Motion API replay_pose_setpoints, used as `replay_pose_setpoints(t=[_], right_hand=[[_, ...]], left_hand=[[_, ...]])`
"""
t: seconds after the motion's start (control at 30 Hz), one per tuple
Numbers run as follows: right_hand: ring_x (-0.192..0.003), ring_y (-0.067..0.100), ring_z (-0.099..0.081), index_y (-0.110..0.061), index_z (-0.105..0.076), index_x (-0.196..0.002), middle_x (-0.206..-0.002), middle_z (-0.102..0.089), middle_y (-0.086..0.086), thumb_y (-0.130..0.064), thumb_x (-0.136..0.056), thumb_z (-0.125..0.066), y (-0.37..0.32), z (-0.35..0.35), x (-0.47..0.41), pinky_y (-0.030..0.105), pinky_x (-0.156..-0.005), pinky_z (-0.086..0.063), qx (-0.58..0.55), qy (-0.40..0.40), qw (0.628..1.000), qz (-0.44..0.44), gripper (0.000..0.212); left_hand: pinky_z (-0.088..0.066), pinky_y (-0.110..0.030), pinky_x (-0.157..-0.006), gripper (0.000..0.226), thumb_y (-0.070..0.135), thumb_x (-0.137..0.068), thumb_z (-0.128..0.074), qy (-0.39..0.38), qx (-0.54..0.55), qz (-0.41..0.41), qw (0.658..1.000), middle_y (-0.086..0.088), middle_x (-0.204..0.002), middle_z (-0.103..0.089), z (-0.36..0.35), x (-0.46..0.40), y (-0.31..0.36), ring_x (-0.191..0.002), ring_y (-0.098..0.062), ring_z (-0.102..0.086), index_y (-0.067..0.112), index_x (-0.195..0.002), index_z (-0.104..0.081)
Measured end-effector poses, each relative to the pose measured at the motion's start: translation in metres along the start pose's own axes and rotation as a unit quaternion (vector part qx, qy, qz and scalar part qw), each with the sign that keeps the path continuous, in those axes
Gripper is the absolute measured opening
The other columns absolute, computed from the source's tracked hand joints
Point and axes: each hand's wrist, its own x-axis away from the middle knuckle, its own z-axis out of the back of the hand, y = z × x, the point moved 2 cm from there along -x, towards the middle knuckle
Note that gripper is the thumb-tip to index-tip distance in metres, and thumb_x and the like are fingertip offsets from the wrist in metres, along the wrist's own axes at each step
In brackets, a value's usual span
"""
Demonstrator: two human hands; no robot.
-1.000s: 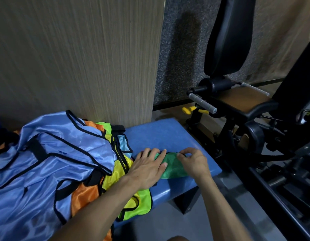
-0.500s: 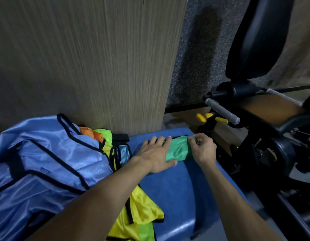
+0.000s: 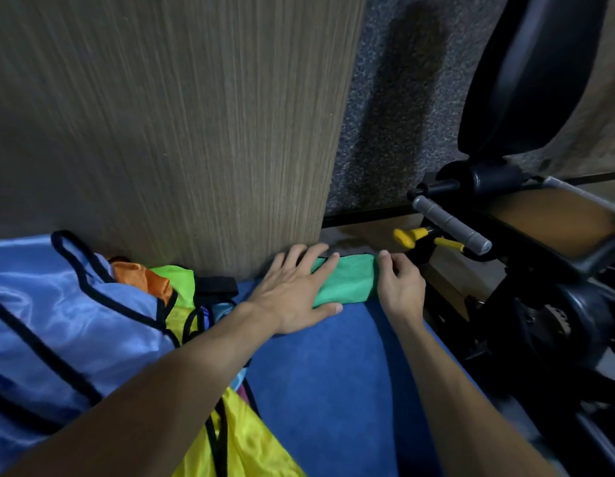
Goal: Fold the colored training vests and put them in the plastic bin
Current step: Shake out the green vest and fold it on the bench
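Colored training vests lie in a loose heap on the left of the padded blue bench (image 3: pixel 333 390), and the largest of them, a shiny light-blue vest with black trim (image 3: pixel 75 321), is spread unfolded over the rest. Beneath and beside it a glossy yellow vest (image 3: pixel 244 438) trails toward the near edge, and a small patch of an orange vest (image 3: pixel 141 275) is seen at the far side against the wood-grain wall panel (image 3: pixel 178 132). To the right a black exercise machine with a grey handle and yellow knobs (image 3: pixel 505 242) is seen.

At the far end of the bench, near the wall panel, 1 small green vest folded into a compact rectangle (image 3: pixel 351 278) is being pressed flat. The left hand (image 3: pixel 295 290) is laid over its left half with fingers straight and spread. The right hand (image 3: pixel 400 287) is set at its right end with fingers curled onto the edge; whether the cloth is pinched or only steadied cannot be told.

As judged from this, only 1 vest is folded and at least 3 are left. The plastic bin is not in view, so no vest can be counted as stowed.
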Motion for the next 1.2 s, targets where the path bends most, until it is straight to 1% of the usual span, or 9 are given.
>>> replay_pose_setpoints(t=[0.2,0.4,0.53,0.7,0.77,0.87,0.93,1.03,1.2], right_hand=[[-0.099,0.02,-0.062,-0.015,-0.07,-0.109,-0.105,-0.07,0.002,-0.046,-0.102,-0.05,0.003,0.0,-0.004,0.035,-0.081,-0.045,-0.018,-0.011,0.999,-0.034,0.037],[-0.089,0.018,-0.062,-0.012,-0.069,-0.099,-0.09,-0.067,-0.001,-0.037,-0.1,-0.058,0.003,-0.003,-0.005,0.031,-0.074,-0.045,0.026,0.005,1.0,-0.005,0.027],[-0.093,0.028,-0.066,-0.008,-0.069,-0.101,-0.096,-0.072,0.01,-0.033,-0.101,-0.059,0.001,-0.009,-0.015,0.033,-0.076,-0.048,0.051,0.012,0.999,0.0,0.028],[-0.1,0.03,-0.066,-0.008,-0.07,-0.107,-0.104,-0.073,0.012,-0.036,-0.101,-0.057,-0.001,-0.011,-0.016,0.03,-0.076,-0.042,0.054,0.017,0.998,-0.011,0.032],[-0.099,0.029,-0.064,-0.007,-0.07,-0.107,-0.104,-0.072,0.012,-0.036,-0.102,-0.055,-0.001,-0.009,-0.014,0.029,-0.074,-0.038,0.047,0.02,0.999,-0.006,0.034],[-0.099,0.03,-0.064,-0.006,-0.069,-0.108,-0.104,-0.072,0.013,-0.037,-0.103,-0.053,-0.002,-0.007,-0.01,0.03,-0.073,-0.039,0.043,0.018,0.999,-0.005,0.035],[-0.098,0.03,-0.065,-0.006,-0.068,-0.108,-0.103,-0.072,0.013,-0.037,-0.103,-0.052,-0.003,-0.007,-0.008,0.031,-0.073,-0.041,0.044,0.02,0.999,-0.004,0.035],[-0.094,0.028,-0.064,-0.006,-0.068,-0.107,-0.096,-0.069,0.009,-0.036,-0.104,-0.052,-0.004,-0.007,-0.006,0.032,-0.072,-0.04,0.047,0.021,0.999,0.001,0.034],[-0.085,0.018,-0.056,-0.008,-0.068,-0.106,-0.091,-0.064,0.002,-0.038,-0.103,-0.052,0.0,-0.008,-0.007,0.031,-0.072,-0.04,0.048,0.022,0.999,0.003,0.034]], left_hand=[[-0.015,-0.039,-0.122,0.077,0.061,-0.102,-0.035,-0.029,0.029,-0.013,0.999,0.001,-0.168,-0.01,-0.008,-0.004,0.005,-0.15,-0.019,-0.008,0.023,-0.163,-0.009],[-0.005,-0.039,-0.126,0.077,0.063,-0.102,-0.031,-0.04,0.058,0.003,0.998,0.005,-0.17,0.004,-0.006,-0.002,0.008,-0.154,-0.015,0.006,0.025,-0.163,-0.001],[-0.015,-0.043,-0.124,0.064,0.049,-0.105,-0.04,0.044,-0.018,-0.03,0.998,-0.001,-0.167,-0.018,0.003,0.003,0.007,-0.152,-0.024,-0.013,0.021,-0.161,-0.023],[-0.015,-0.032,-0.125,0.059,0.041,-0.108,-0.04,-0.023,0.101,-0.006,0.995,0.002,-0.168,-0.018,0.0,0.007,-0.002,-0.154,-0.016,-0.013,0.019,-0.16,-0.025],[-0.026,-0.032,-0.122,0.048,0.03,-0.106,-0.049,0.055,0.219,0.034,0.974,0.002,-0.16,-0.037,0.012,0.007,-0.008,-0.147,-0.015,-0.032,0.018,-0.152,-0.044],[-0.047,-0.027,-0.1,0.032,0.004,-0.099,-0.049,0.203,0.313,0.192,0.908,0.001,-0.118,-0.068,0.036,0.013,-0.028,-0.109,-0.014,-0.063,0.015,-0.122,-0.069],[-0.054,-0.026,-0.09,0.033,-0.001,-0.097,-0.047,0.154,0.355,0.291,0.875,0.0,-0.103,-0.073,0.036,0.019,-0.038,-0.097,-0.018,-0.069,0.015,-0.111,-0.073],[-0.051,-0.025,-0.093,0.024,0.012,-0.099,-0.058,0.047,0.344,0.324,0.88,-0.004,-0.114,-0.074,0.024,0.027,-0.036,-0.107,-0.021,-0.068,0.012,-0.118,-0.071],[-0.044,-0.016,-0.086,0.028,0.022,-0.093,-0.073,0.053,0.38,0.35,0.855,0.001,-0.103,-0.073,0.013,0.02,-0.028,-0.097,-0.013,-0.066,0.013,-0.12,-0.071]])
